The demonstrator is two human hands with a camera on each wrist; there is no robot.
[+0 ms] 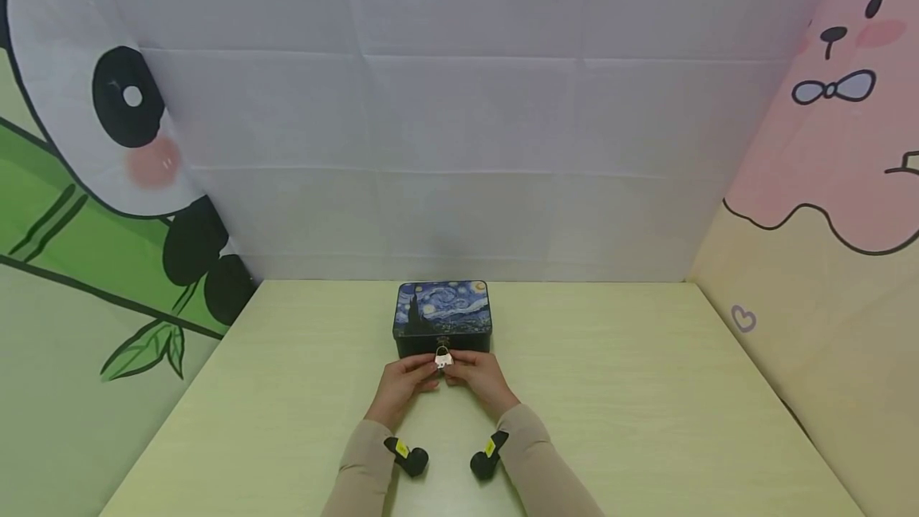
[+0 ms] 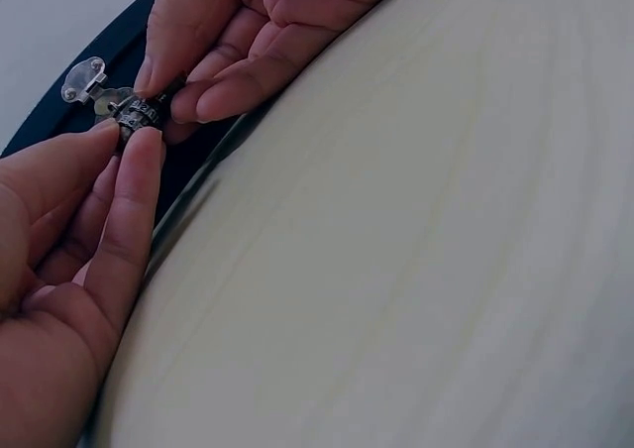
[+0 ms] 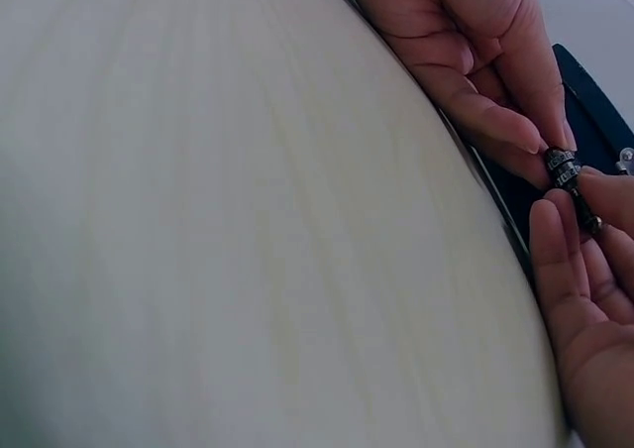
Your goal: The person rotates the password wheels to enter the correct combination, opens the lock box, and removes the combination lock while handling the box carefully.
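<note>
A dark rectangular tin box [image 1: 443, 309] with a swirling blue night-sky picture on its lid sits on the table. At its front hangs a small combination padlock [image 1: 443, 359], whose number dials [image 2: 142, 114] show in the left wrist view. From the left side, my left hand [image 1: 405, 383] pinches the padlock between thumb and fingertips. My right hand [image 1: 484, 378] pinches it from the right side. A metal clasp [image 2: 85, 79] of the box stands beside the padlock. Fingertips cover part of the padlock, and the digits are too small to read.
The pale wooden table [image 1: 287, 389] extends around the box. Behind it hangs a white cloth backdrop [image 1: 459, 214]. Printed panels stand at both sides, a panda [image 1: 79, 102] on the left and a pink animal [image 1: 847, 150] on the right. Black wrist cameras [image 1: 412, 461] sit at both sleeves.
</note>
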